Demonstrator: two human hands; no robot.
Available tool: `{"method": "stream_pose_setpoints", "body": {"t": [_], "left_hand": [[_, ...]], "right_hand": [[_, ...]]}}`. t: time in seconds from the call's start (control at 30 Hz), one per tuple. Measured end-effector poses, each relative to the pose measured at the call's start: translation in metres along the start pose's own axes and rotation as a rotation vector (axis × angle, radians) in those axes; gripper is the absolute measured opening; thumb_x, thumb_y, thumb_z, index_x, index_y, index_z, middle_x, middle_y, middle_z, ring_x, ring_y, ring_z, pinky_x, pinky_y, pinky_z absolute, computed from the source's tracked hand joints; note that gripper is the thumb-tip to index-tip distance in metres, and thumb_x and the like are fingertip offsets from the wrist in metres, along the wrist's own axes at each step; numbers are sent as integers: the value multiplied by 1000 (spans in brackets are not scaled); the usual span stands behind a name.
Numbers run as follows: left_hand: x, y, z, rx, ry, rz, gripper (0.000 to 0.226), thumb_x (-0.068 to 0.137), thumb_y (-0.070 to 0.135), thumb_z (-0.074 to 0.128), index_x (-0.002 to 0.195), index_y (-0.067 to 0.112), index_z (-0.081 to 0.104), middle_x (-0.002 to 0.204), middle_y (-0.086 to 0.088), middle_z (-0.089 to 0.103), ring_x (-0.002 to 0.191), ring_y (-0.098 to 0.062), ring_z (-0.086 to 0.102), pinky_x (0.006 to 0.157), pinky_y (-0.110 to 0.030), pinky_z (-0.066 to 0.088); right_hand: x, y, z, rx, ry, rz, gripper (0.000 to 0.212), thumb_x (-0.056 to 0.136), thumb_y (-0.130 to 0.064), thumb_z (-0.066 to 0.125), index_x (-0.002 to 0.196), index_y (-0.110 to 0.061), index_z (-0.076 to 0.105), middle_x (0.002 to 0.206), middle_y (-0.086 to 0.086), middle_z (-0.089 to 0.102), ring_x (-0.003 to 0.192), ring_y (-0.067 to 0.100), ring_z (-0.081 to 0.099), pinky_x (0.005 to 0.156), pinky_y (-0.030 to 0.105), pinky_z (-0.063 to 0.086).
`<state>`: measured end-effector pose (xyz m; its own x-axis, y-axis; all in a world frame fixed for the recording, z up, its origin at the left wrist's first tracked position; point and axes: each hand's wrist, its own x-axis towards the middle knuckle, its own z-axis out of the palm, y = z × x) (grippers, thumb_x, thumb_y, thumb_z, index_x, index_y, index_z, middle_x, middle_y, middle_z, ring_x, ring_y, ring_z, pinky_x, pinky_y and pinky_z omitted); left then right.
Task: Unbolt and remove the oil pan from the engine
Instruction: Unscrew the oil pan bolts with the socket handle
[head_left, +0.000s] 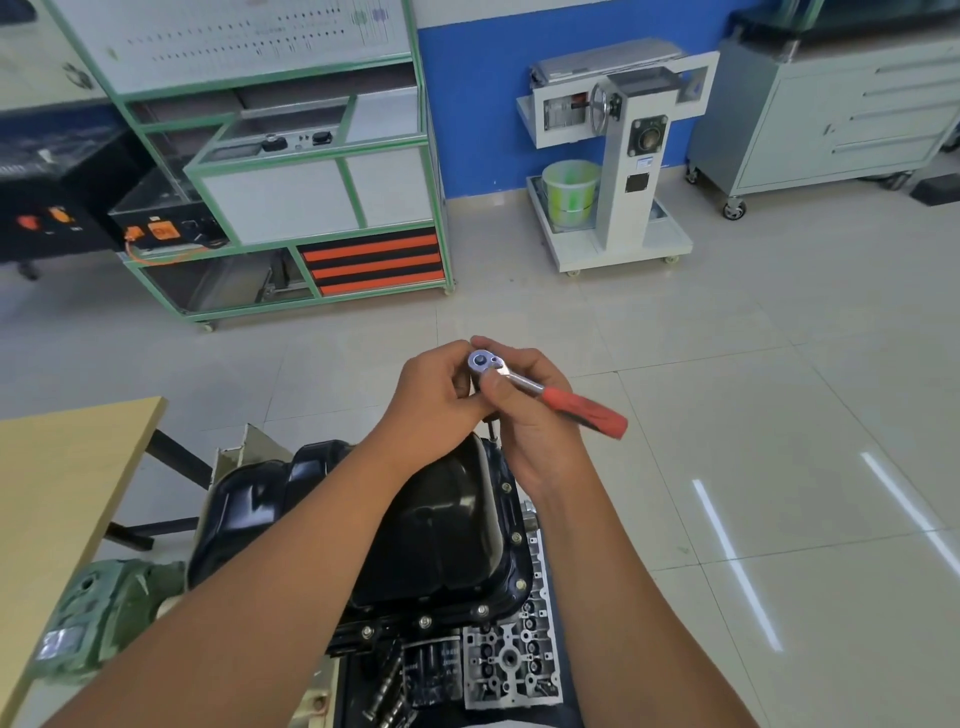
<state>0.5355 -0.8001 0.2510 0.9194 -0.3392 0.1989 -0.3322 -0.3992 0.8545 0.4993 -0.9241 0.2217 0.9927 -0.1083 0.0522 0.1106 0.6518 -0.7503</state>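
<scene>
Both hands are holding a ratchet wrench (524, 384) above the black oil pan (415, 530): the left hand (436, 400) is curling round its chrome head, the right hand (524, 415) is pinching the shaft, and the red handle is pointing toward 4 o'clock. The pan is sitting at 6 o'clock on the engine (511, 654), bolts (425, 621) lining its rim; no writing is readable.

Two bare forearms rise from the lower edge of the frame toward its centre, no sleeve showing on either. The left hand (434, 395) and right hand (530, 415) are ungloved, and neither wrist carries a watch or band. No rings show on the visible fingers, whose nails are cut short and plain.
</scene>
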Motion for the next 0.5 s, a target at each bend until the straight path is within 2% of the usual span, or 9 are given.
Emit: {"method": "stream_pose_setpoints", "body": {"t": [0.1, 0.17, 0.2, 0.27, 0.3, 0.33, 0.4, 0.5], "left_hand": [[-1, 0, -3, -44, -64, 5, 21, 91, 17, 76, 107, 30, 77, 61, 3, 44, 58, -12, 38, 59, -23, 42], [-1, -1, -3, -44, -77, -12, 17, 90, 15, 76, 103, 28, 75, 55, 15, 36, 54, -8, 34, 58, -17, 37], [-1, -1, -3, -39, -62, -14, 18, 89, 14, 77, 96, 30, 74, 54, 15, 35, 53, -7, 34, 57, -16, 36], [-2, -1, -1, -12, -10, -22, 20, 87, 14, 80, 86, 30, 69, 55, 12, 37, 55, -8, 35, 59, -20, 38], [-2, -1, 0, 1, 4, -26, 18, 87, 14, 81, 86, 26, 68, 57, 7, 41, 57, -10, 37, 61, -26, 39], [-2, -1, 0, 9, 13, -27, 15, 87, 14, 80, 87, 21, 67, 59, 1, 43, 59, -12, 38, 62, -32, 39], [-1, -1, -1, -9, 17, -42, 14, 88, 15, 80, 88, 20, 67, 58, 8, 40, 59, -11, 36, 62, -32, 38], [1, -1, -2, -66, -78, -57, 23, 91, 16, 77, 112, 26, 74, 56, 14, 37, 57, -11, 36, 63, -34, 44]], "right_hand": [[0, 1, 6, -14, 56, 27, 27, 98, -25, 66, 118, -8, 74, 124, 13, 73, 115, 25, 70, 96, 37, 57], [2, -5, 7, -67, 90, 53, 30, 105, -32, 54, 107, -15, 79, 118, 8, 76, 110, 20, 72, 87, 31, 58], [3, -6, 6, -93, 81, 53, 30, 106, -29, 53, 100, -18, 80, 117, 8, 76, 109, 20, 72, 85, 30, 58], [3, -7, 1, -101, 48, 16, 13, 98, -13, 65, 97, -15, 78, 119, 9, 75, 110, 21, 72, 87, 33, 58], [1, -5, -1, -93, 41, -24, 12, 90, -7, 71, 100, -12, 75, 119, 11, 75, 110, 21, 72, 87, 33, 58], [-1, -2, -3, -89, 45, -54, 20, 85, -4, 74, 104, -11, 73, 118, 11, 75, 110, 21, 72, 86, 32, 59], [-3, 4, -3, -94, 71, -57, 25, 88, -9, 73, 113, -11, 74, 117, 8, 76, 111, 20, 72, 88, 30, 59], [-1, 3, 3, -76, 88, 12, 25, 104, -25, 57, 118, -12, 74, 122, 3, 75, 117, 15, 69, 101, 36, 55]]}}
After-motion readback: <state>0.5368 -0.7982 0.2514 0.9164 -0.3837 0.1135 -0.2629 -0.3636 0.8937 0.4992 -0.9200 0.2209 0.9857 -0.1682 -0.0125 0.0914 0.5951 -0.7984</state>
